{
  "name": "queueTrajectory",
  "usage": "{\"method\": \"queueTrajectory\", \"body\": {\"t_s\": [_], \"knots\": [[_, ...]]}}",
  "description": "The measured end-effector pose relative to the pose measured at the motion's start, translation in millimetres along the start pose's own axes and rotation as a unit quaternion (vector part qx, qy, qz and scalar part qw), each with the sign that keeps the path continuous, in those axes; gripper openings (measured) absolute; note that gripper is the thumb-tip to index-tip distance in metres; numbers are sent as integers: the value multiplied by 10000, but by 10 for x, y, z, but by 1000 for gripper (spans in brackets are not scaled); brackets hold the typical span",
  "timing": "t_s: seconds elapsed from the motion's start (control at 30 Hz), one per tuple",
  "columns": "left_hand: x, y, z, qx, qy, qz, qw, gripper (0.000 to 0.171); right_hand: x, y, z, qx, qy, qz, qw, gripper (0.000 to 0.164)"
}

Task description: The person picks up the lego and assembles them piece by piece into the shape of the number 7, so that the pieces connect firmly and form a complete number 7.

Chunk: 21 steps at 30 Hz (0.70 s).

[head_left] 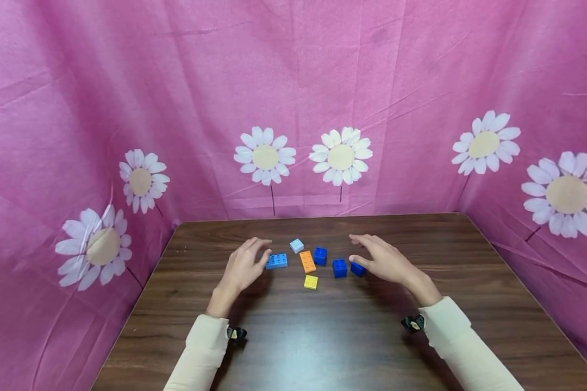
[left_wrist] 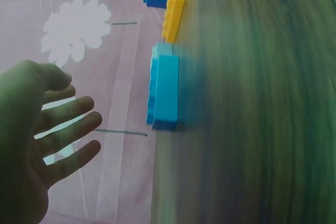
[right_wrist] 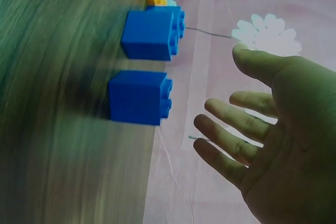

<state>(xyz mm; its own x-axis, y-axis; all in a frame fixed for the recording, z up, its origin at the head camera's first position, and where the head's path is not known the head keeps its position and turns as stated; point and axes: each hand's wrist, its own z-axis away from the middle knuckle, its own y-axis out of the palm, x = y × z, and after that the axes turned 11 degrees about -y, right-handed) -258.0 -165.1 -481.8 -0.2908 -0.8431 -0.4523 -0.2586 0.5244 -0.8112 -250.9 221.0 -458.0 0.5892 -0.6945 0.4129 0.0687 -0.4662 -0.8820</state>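
Several toy building bricks lie loose on the table. My left hand hovers at the left beside a medium-blue long brick, fingers spread and holding nothing. On the other side, my right hand is held above a dark blue brick, partly covering it in the head view; its fingers are spread too. Between the hands are another dark blue brick, a third dark blue brick, an orange brick, a light blue brick and a yellow brick. In the right wrist view, a gap separates the hand from the nearest dark blue brick.
The bricks rest on a dark wood-grain table. Pink cloth with printed white daisies hangs behind it and on both sides. A dark strapped device sits at the right wrist, and a similar device at the left.
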Motion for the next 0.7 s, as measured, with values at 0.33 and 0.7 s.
{"method": "queueTrajectory", "body": {"t_s": [0.33,0.7], "knots": [[-228,205,-117,-59,-191,769,9968,13,93,71,-110,217,-196,-271,9992,54],[-521,445,-236,469,-189,1424,9885,16,121,181,-186,390,-250,-390,9982,45]]}}
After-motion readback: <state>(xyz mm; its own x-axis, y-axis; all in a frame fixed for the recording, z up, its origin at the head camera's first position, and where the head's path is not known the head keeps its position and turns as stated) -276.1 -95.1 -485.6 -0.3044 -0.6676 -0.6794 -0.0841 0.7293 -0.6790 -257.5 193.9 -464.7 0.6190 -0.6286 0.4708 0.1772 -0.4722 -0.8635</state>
